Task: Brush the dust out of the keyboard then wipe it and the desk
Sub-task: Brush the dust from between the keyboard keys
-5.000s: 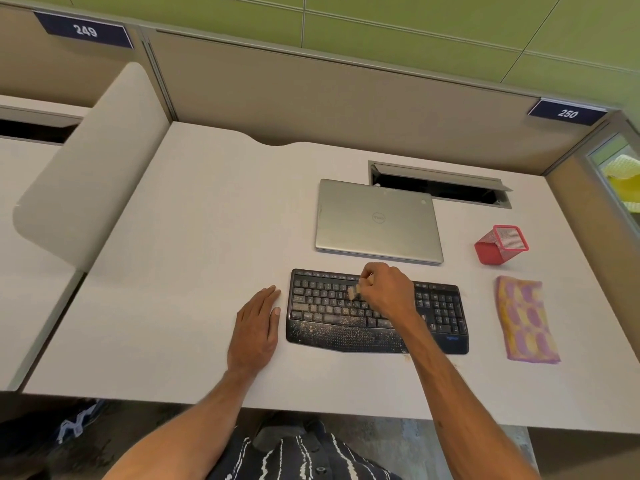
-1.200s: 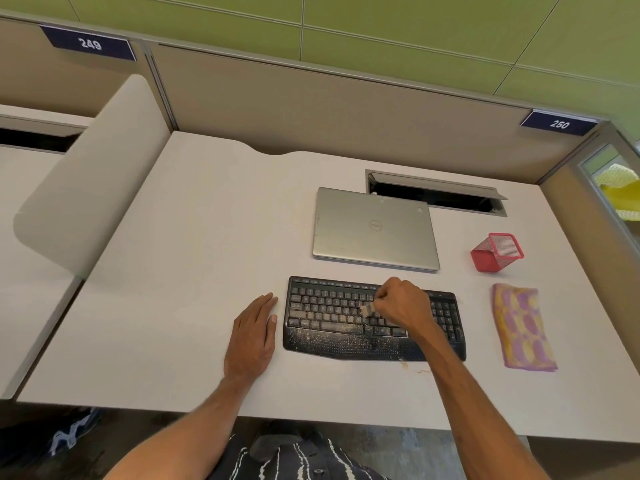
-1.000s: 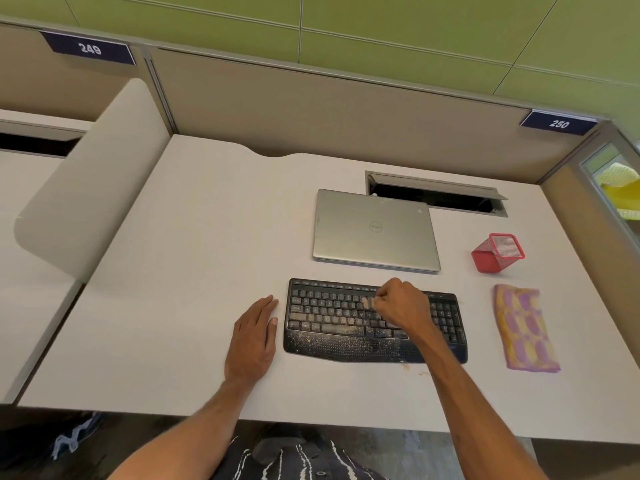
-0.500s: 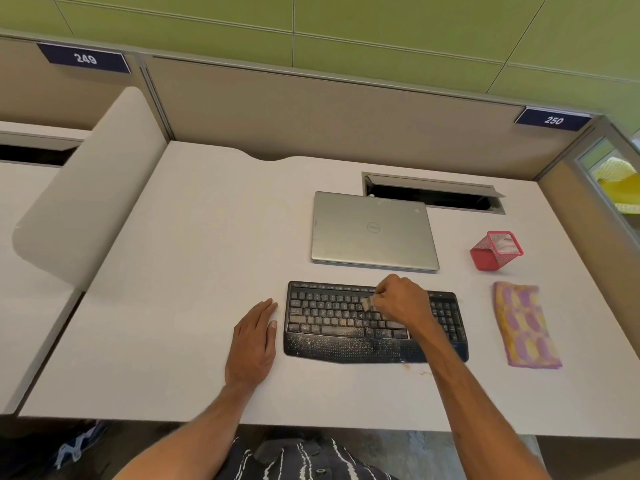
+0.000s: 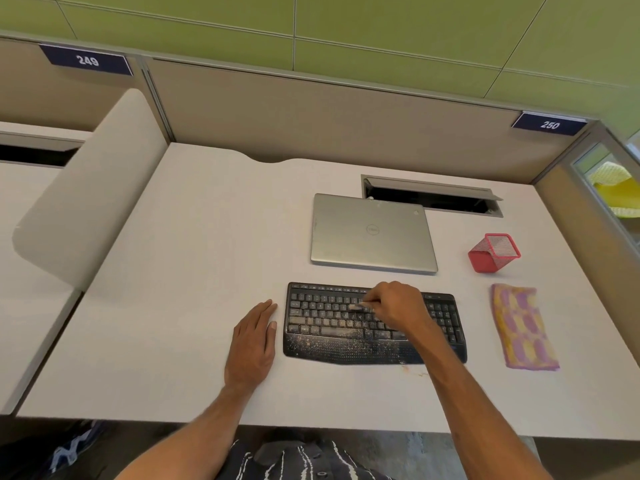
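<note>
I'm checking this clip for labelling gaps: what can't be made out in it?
Head view only:
- brush: mostly hidden in the right hand; only a pale tip shows.
- keyboard: keys under that hand are hidden; legends too small to read.
- slot behind the laptop: inside too dark.
- yellow thing at far right: cut off by the frame edge, blurred.

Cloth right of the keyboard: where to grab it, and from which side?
Probably pinch the cloth at its near short edge, coming from above: it lies flat on the desk, long axis front to back, with nothing on top.
</note>
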`<move>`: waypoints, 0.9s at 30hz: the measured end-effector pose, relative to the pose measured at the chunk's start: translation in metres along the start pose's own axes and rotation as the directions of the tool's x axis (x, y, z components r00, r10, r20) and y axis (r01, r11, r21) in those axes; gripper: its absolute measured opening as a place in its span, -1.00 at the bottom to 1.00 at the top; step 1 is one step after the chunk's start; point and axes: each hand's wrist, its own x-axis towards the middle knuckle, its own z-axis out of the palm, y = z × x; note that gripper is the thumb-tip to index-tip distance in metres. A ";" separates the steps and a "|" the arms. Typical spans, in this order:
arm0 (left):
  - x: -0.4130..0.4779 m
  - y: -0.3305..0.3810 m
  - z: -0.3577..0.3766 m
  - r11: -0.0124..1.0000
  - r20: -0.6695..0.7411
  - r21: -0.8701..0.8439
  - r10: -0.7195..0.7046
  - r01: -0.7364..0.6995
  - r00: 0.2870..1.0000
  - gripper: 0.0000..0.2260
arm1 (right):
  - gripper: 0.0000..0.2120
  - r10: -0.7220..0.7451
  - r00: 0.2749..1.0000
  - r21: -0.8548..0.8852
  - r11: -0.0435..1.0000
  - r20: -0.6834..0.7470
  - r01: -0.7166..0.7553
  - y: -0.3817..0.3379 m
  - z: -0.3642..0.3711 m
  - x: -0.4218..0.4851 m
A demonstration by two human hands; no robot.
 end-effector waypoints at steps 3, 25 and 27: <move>0.000 0.000 -0.001 1.000 0.002 0.002 0.003 -0.003 1.000 -0.57 | -0.81 0.015 1.000 -0.163 0.987 0.008 -0.013 0.009 -0.002 -0.002; 0.000 -0.003 0.000 1.000 0.011 0.004 0.001 -0.001 1.000 -0.56 | -0.82 0.198 0.978 0.104 0.976 -0.064 -0.190 0.012 -0.001 -0.005; 0.001 -0.004 0.001 1.000 0.016 0.007 0.006 -0.006 1.000 -0.56 | -0.83 0.230 0.973 0.121 0.967 -0.035 -0.224 0.013 0.006 -0.008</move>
